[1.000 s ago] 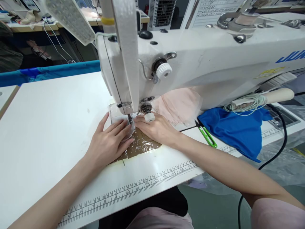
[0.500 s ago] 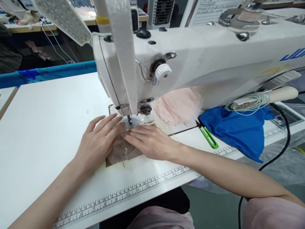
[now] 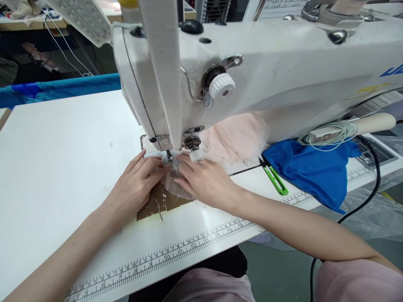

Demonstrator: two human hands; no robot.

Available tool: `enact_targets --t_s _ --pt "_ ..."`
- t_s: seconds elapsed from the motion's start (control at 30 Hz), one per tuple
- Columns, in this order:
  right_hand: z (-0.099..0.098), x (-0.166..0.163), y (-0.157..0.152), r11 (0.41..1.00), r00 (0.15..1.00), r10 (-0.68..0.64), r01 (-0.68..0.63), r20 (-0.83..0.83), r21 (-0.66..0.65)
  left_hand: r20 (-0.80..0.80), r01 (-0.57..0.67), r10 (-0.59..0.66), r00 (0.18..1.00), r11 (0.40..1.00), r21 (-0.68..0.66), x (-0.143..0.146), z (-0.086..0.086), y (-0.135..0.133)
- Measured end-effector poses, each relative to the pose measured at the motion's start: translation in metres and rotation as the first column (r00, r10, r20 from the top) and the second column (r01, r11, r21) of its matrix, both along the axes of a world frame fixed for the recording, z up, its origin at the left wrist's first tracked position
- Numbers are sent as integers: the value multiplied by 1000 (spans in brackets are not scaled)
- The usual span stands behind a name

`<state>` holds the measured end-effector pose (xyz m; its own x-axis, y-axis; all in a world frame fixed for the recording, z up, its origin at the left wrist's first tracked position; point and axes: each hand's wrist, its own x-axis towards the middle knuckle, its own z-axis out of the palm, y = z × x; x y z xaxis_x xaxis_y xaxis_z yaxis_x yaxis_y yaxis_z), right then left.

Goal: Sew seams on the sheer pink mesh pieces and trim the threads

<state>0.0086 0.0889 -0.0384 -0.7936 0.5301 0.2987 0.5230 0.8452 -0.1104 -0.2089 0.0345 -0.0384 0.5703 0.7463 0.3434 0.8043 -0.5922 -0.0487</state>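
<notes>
My left hand [image 3: 135,188] lies on the white table with its fingers stretched toward the needle, fingertips pressing a small sheer piece of fabric [image 3: 176,187]. From the other side, my right hand [image 3: 204,180] rests flat on the same piece, fingers together. The fabric's far edge sits under the presser foot [image 3: 169,156] of the white sewing machine [image 3: 267,71]. A brown taped patch [image 3: 151,207] on the table shows just below the fabric.
Pale pink cloth [image 3: 236,140] lies behind the needle under the machine arm. Green thread snips [image 3: 274,179] and a blue cloth [image 3: 315,167] lie to the right. A printed ruler [image 3: 176,251] runs along the table's front edge. A black cable [image 3: 362,205] hangs at the right.
Both hands have slid back up toward the needle with the sheer piece. The right hand has moved right, off the left hand's fingers, and more of the brown patch shows.
</notes>
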Motion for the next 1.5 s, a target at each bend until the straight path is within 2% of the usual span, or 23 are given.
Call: enact_targets --t_s 0.23,0.4,0.6,0.7,0.93,1.13,1.5 --pt "-2 0 16 1000 999 -28 28 -17 -12 -74 -36 41 996 997 71 5 1 -3" --pt "-6 0 22 1000 1000 -9 9 -16 -23 -141 -43 54 989 996 81 14 0 -8" --pt "-8 -1 26 997 998 31 -34 -47 -72 -203 -119 147 968 982 145 30 1 -16" --pt "-8 -2 28 995 997 48 -53 -55 -88 -222 -117 151 963 980 162 32 2 -18" --pt "-8 0 28 993 997 47 -52 -57 -106 -202 -118 140 969 986 116 31 2 -18" --pt "-8 0 28 993 998 34 -40 -56 -110 -61 -159 160 985 987 28 33 0 -19" --pt "-9 1 27 995 996 41 -48 -76 -90 -170 -156 173 970 982 109 34 2 -19"
